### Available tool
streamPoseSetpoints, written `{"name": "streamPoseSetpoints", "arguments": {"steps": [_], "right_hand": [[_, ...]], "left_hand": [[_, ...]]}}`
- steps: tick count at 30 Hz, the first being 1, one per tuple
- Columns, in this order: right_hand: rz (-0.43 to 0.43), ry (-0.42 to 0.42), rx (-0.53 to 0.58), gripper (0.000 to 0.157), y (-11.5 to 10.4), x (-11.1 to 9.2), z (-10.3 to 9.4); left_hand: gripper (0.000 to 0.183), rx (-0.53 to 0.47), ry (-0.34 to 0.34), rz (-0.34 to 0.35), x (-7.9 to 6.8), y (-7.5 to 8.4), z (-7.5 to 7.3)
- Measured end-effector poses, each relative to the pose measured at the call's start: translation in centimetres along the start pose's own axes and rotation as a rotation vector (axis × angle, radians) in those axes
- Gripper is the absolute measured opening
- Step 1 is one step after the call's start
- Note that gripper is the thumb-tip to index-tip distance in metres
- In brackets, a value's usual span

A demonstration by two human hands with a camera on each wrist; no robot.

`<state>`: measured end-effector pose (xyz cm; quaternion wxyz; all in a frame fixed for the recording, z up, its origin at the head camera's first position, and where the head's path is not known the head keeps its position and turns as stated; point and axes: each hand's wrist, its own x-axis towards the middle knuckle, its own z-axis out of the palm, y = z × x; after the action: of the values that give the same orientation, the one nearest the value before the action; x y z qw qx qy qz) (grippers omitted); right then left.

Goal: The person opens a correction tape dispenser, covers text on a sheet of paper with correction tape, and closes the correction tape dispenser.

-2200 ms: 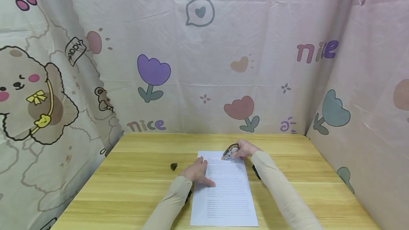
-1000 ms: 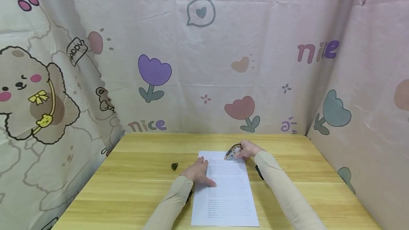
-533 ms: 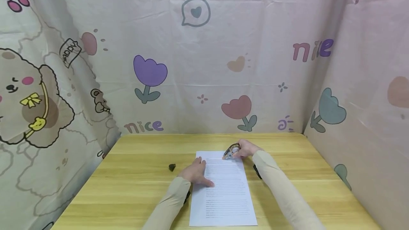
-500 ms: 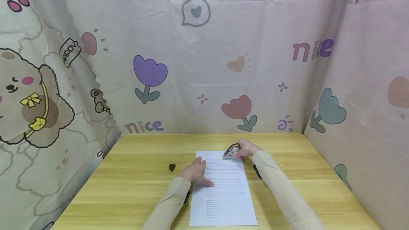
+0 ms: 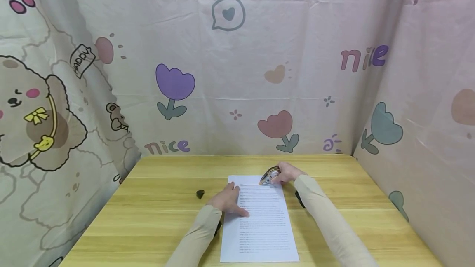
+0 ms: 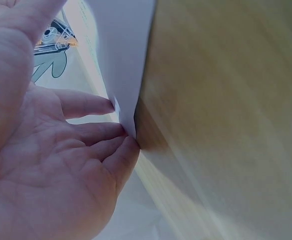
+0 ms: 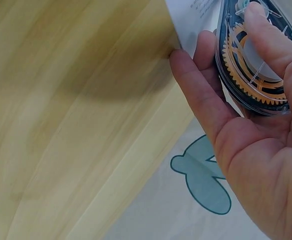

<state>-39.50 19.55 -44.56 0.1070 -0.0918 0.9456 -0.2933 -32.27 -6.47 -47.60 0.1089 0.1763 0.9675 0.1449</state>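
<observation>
A white sheet of printed paper lies on the wooden table. At its left edge, my left hand rests with the fingers extended and the thumb spread over the text. In the left wrist view, fingertips touch the paper's edge, which lifts slightly from the wood. My right hand grips a clear-cased correction tape near the sheet's top, its tip on or just above the first printed lines. In the right wrist view, an orange toothed wheel shows inside the correction tape, with the thumb on its case.
A small dark cap-like piece lies on the table to the left of the paper. Behind and at both sides hangs a patterned cloth reaching the table's back edge.
The correction tape has shifted slightly to the right across the top of the paper in my right hand. My left hand keeps its place on the sheet. The head view has moved a little.
</observation>
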Motion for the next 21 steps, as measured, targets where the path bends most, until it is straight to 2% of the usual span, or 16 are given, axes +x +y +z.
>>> {"name": "streamPoseSetpoints", "arguments": {"steps": [11,18,21], "right_hand": [[0.043,0.017,-0.002,0.034,0.8,-0.1,-0.3],[0.011,0.04,-0.018,0.039,1.3,0.1,-0.2],[-0.014,0.055,0.013,0.043,1.6,0.3,0.0]], "left_hand": [[0.112,0.0,-0.003,0.011,0.3,-0.3,0.1],[0.111,0.011,-0.001,0.027,0.3,-0.2,0.0],[0.112,0.017,-0.003,0.027,0.3,-0.1,-0.1]]}}
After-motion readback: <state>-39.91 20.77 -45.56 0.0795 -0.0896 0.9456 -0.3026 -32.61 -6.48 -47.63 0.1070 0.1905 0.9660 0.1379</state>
